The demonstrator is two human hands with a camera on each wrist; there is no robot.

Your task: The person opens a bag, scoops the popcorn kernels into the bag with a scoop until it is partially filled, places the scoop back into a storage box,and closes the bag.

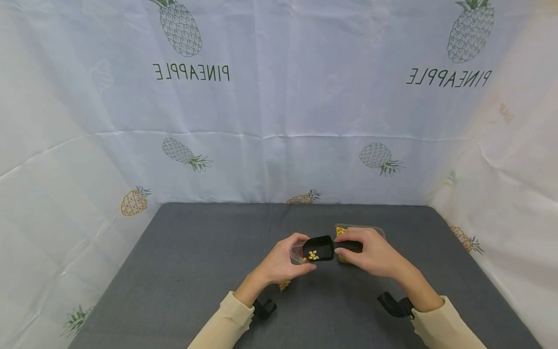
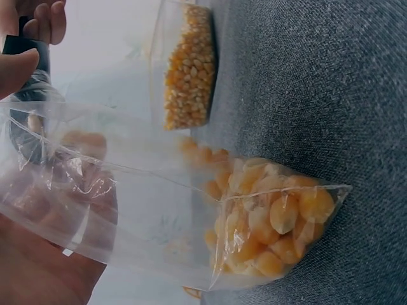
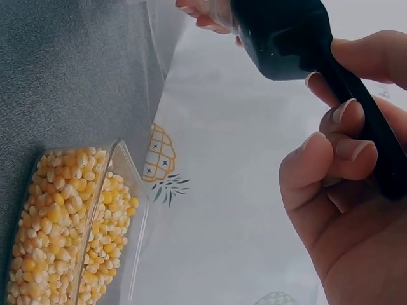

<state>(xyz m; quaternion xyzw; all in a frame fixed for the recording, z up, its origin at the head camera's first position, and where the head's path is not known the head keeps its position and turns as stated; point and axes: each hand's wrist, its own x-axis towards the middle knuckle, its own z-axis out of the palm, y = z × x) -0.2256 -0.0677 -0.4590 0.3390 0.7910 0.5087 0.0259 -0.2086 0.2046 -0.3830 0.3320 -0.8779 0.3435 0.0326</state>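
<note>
My right hand (image 1: pixel 370 249) pinches the handle of a black scoop (image 1: pixel 324 242). A few yellow corn kernels (image 1: pixel 313 254) lie in the scoop. Its tip reaches into the mouth of a clear plastic bag (image 1: pixel 297 253). My left hand (image 1: pixel 281 261) holds that bag at its mouth, thumb and fingers spread around the rim. In the left wrist view, corn kernels (image 2: pixel 280 216) fill the pointed bottom of the bag, low over the grey cloth. Behind my right hand, partly hidden by it, stands a clear box (image 3: pixel 117 152) of corn kernels.
Grey cloth covers the table (image 1: pixel 196 271). A white curtain (image 1: pixel 270 111) with pineapple prints hangs along the back and both sides. On each wrist sits a black camera mount (image 1: pixel 265 309), just above the tabletop.
</note>
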